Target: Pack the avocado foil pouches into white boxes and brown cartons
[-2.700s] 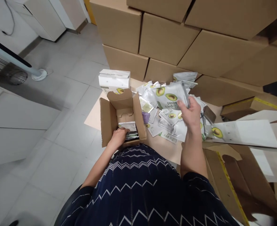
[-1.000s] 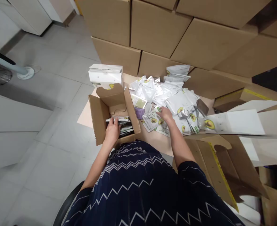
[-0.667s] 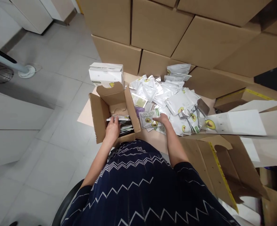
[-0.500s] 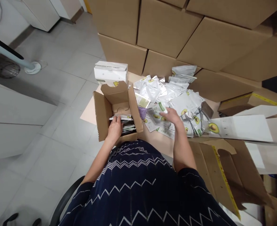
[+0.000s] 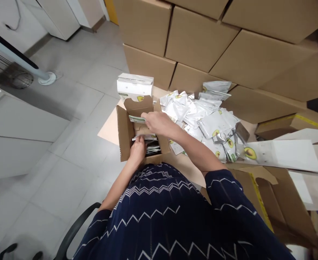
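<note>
- The flat packet (image 5: 136, 118) is at the far part of the open carton (image 5: 123, 133); I cannot tell if its lower edge is already below the carton's rim.
- The right hand (image 5: 157, 123) has the packet pinched by its right end, with a narrow grip.
- The left hand (image 5: 138, 147) is inside the carton, its fingers on the upper edge of the standing packets (image 5: 152, 148). I cannot tell if it pinches one or only presses.
- I judge the packet to be light and thin, and rather soft, so it may bend if its free end pushes against something.
- The loose packets (image 5: 211, 122) beside the carton shine like foil or plastic film, so the surface is probably slippery.
- A good place to hold seems to be a flat edge or corner, gently, because hard squeezing could crease the packet.
</note>
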Action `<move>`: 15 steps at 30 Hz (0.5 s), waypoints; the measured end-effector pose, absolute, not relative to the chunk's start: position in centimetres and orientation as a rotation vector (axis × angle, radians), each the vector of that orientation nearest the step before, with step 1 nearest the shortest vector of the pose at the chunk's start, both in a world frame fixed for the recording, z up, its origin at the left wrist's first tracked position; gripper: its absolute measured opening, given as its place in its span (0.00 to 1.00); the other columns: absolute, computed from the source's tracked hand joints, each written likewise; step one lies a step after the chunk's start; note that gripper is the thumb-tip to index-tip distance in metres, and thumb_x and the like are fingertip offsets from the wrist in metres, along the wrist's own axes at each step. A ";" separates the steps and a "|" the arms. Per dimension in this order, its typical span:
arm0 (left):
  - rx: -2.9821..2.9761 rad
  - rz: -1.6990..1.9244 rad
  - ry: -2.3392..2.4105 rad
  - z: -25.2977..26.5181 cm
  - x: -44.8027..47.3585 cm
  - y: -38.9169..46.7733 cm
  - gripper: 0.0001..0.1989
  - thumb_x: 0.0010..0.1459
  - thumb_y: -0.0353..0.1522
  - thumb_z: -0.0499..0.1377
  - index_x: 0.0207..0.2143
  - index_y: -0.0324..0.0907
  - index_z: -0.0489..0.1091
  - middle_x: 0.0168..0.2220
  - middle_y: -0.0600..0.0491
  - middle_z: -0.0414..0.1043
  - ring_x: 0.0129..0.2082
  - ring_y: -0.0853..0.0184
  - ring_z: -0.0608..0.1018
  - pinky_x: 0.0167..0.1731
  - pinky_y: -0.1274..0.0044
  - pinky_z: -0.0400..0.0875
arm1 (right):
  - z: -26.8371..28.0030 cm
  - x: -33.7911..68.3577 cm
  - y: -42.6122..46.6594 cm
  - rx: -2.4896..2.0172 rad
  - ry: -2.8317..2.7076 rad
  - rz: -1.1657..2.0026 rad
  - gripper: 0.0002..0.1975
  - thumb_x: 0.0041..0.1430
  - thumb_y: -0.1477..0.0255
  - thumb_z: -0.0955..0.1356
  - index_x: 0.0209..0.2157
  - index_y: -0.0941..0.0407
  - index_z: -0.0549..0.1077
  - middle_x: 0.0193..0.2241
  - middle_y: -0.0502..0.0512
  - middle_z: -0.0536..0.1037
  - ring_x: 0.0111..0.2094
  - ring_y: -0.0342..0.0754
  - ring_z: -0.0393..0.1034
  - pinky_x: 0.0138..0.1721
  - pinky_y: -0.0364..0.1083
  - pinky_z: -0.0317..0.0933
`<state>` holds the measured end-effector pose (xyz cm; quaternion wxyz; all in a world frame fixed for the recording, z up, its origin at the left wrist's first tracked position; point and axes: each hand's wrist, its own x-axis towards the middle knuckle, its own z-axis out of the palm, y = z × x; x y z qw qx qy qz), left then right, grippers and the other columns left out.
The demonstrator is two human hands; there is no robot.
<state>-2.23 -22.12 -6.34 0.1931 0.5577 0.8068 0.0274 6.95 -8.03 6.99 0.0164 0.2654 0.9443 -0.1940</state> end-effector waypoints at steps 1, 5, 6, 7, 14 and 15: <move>1.574 0.063 2.263 -6.3 -2.2 -22.1 0.22 0.66 0.31 0.52 0.61 0.35 0.59 0.59 0.36 0.65 0.52 0.56 0.77 0.47 0.71 0.75 | 5.8 5.9 -7.8 0.782 2.893 -0.538 0.13 0.64 0.78 0.61 0.47 0.58 0.73 0.40 0.62 0.80 0.42 0.53 0.74 0.39 0.46 0.60; 1.613 0.006 2.261 -6.1 -2.1 -22.2 0.20 0.67 0.30 0.50 0.60 0.35 0.60 0.57 0.37 0.67 0.49 0.57 0.78 0.43 0.71 0.76 | 2.0 2.7 -6.8 0.626 2.717 -0.495 0.15 0.62 0.77 0.63 0.49 0.59 0.75 0.46 0.65 0.80 0.46 0.56 0.75 0.38 0.45 0.61; 1.618 -0.009 2.259 -6.0 -2.1 -22.2 0.20 0.67 0.30 0.50 0.60 0.35 0.61 0.56 0.37 0.67 0.48 0.57 0.79 0.42 0.71 0.76 | 1.3 2.1 -6.7 0.593 2.669 -0.501 0.16 0.62 0.77 0.64 0.50 0.59 0.75 0.47 0.66 0.80 0.47 0.56 0.75 0.38 0.45 0.61; 1.619 -0.026 2.256 -5.9 -2.0 -22.2 0.19 0.68 0.30 0.49 0.59 0.35 0.61 0.55 0.38 0.68 0.47 0.57 0.79 0.41 0.71 0.76 | 0.7 1.6 -6.6 0.557 2.623 -0.506 0.16 0.61 0.76 0.64 0.50 0.59 0.76 0.48 0.66 0.79 0.48 0.56 0.75 0.39 0.45 0.62; 1.613 0.033 2.248 -6.1 -2.2 -22.3 0.17 0.67 0.30 0.50 0.56 0.36 0.64 0.54 0.37 0.68 0.47 0.56 0.79 0.42 0.70 0.75 | -2.0 1.1 -6.7 0.363 2.427 -0.546 0.18 0.61 0.79 0.66 0.51 0.64 0.76 0.50 0.66 0.79 0.49 0.54 0.75 0.43 0.44 0.62; 1.615 0.079 2.246 -6.2 -2.3 -22.3 0.18 0.67 0.30 0.50 0.57 0.36 0.63 0.55 0.36 0.67 0.49 0.55 0.78 0.44 0.69 0.75 | -2.2 1.3 -6.6 0.356 2.437 -0.580 0.18 0.60 0.79 0.66 0.52 0.64 0.76 0.50 0.66 0.79 0.48 0.54 0.75 0.43 0.44 0.63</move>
